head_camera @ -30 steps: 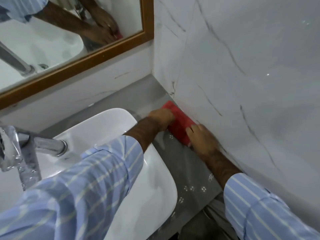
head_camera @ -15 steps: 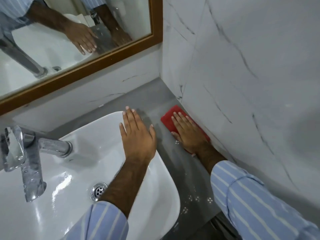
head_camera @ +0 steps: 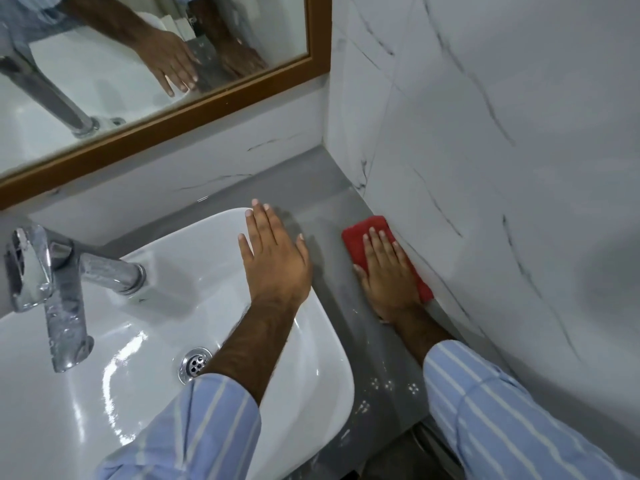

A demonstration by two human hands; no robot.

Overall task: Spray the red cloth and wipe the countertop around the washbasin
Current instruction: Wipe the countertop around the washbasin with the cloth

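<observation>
Since the moment before, the left hand (head_camera: 275,258) has let go of the red cloth (head_camera: 360,237) and come to lie flat on the far right rim of the washbasin (head_camera: 322,341), while the right hand (head_camera: 389,275) has spread out on top of the cloth. The white marble-veined wall (head_camera: 502,168) fills the right side, meeting a second tiled wall at the back corner. The washbasin, white and glossy, takes up the lower left, with its round metal drain (head_camera: 194,364) partly hidden by the left forearm. The grey countertop (head_camera: 304,188) runs behind the basin and down its right side as a narrow strip against the wall, with a wet sheen near the right wrist. A wood-framed mirror (head_camera: 207,102) above reflects both hands and the tap. The chrome tap (head_camera: 59,289) stands at the left rim of the basin. Both sleeves (head_camera: 502,410) are light blue with pale stripes. The left hand is open, fingers extended and together, holding nothing. The right hand is open too, palm down, pressing the cloth flat on the countertop strip; the cloth's long edge lies right against the wall's foot.
</observation>
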